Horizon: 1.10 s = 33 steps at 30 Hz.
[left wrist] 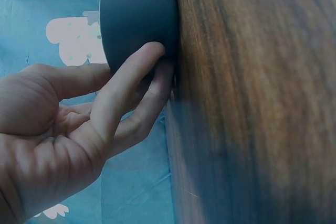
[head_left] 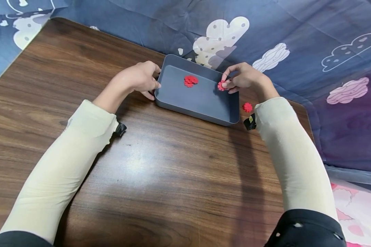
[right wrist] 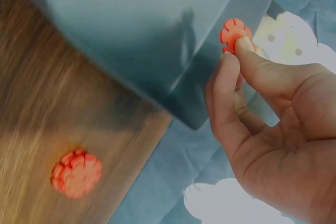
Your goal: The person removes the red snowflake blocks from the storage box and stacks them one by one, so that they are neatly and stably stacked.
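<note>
A shallow dark grey rectangular tray (head_left: 201, 118) stands on the table with a small cluster of red flower-shaped discs (head_left: 190, 81) on its floor. At the tray's left end my left hand (head_left: 141, 79) holds its side, fingertips against the outer wall (left wrist: 139, 19) and one digit up at the rim. Over the right end, my right hand (head_left: 244, 76) pinches a red notched disc (right wrist: 234, 34) between thumb and fingers, above the tray floor. More red discs (right wrist: 77, 173), stacked together, lie on the table just right of the tray, near my right wrist.
The brown wood-grain table (head_left: 160, 178) extends toward me and to the left. Behind it hangs a blue curtain (head_left: 148, 20) with cloud prints, close to the tray's far side. A pink printed cloth (head_left: 358, 212) shows at the lower right.
</note>
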{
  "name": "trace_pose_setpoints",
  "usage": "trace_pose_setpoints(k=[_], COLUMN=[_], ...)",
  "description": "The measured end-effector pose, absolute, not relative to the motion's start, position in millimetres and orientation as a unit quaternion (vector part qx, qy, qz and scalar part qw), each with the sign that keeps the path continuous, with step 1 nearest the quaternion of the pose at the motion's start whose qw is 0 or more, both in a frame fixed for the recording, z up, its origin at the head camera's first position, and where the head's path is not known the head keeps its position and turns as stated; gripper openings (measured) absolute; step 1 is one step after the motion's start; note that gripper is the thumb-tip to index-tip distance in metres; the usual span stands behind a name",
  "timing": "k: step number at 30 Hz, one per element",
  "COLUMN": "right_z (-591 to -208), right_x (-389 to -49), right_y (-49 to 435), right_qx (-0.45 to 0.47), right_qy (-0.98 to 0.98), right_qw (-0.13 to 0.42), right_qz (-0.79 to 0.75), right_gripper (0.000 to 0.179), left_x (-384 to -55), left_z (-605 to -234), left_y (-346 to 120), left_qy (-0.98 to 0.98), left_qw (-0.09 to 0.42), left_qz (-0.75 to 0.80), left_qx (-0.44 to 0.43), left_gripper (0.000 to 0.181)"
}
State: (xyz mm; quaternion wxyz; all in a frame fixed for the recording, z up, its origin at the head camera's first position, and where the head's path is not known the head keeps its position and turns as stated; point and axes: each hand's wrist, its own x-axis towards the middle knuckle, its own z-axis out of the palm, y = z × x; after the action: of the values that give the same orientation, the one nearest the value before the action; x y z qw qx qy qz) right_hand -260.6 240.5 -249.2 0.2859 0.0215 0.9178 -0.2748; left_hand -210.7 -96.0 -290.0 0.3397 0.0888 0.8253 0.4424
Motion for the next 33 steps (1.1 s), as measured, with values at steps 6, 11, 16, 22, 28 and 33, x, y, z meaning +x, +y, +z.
trace_pose_setpoints(k=[6, 11, 16, 22, 28, 33], right_z=[-241.7, -236.8, -232.4, -229.5, -230.2, -233.6], right_x=[-258.3, -253.4, -249.1, -245.0, -239.6, -234.0], right_y=[255.3, 266.8, 279.9, 298.4, 319.5, 334.2], right_qx=[0.04, 0.054, 0.064, 0.074, 0.096, 0.118], right_qy=[0.915, 0.911, 0.91, 0.906, 0.893, 0.879], right_qw=[0.289, 0.29, 0.292, 0.304, 0.314, 0.317], right_qz=[-0.278, -0.288, -0.287, -0.285, -0.307, -0.335], right_gripper=[0.011, 0.011, 0.009, 0.009, 0.014, 0.019], left_x=[-210.4, -210.1, -210.8, -210.4, -209.6, -209.5], left_z=[-289.4, -289.3, -290.4, -290.4, -289.9, -289.6], left_y=[-96.2, -95.8, -96.9, -97.1, -96.6, -96.4], left_qy=[0.824, 0.824, 0.82, 0.818, 0.815, 0.814], left_qw=[0.341, 0.34, 0.345, 0.344, 0.343, 0.343], left_qz=[0.442, 0.443, 0.447, 0.451, 0.456, 0.458], left_qx=[0.092, 0.093, 0.097, 0.099, 0.095, 0.095], left_gripper=[0.07, 0.07, 0.071, 0.071, 0.071, 0.07])
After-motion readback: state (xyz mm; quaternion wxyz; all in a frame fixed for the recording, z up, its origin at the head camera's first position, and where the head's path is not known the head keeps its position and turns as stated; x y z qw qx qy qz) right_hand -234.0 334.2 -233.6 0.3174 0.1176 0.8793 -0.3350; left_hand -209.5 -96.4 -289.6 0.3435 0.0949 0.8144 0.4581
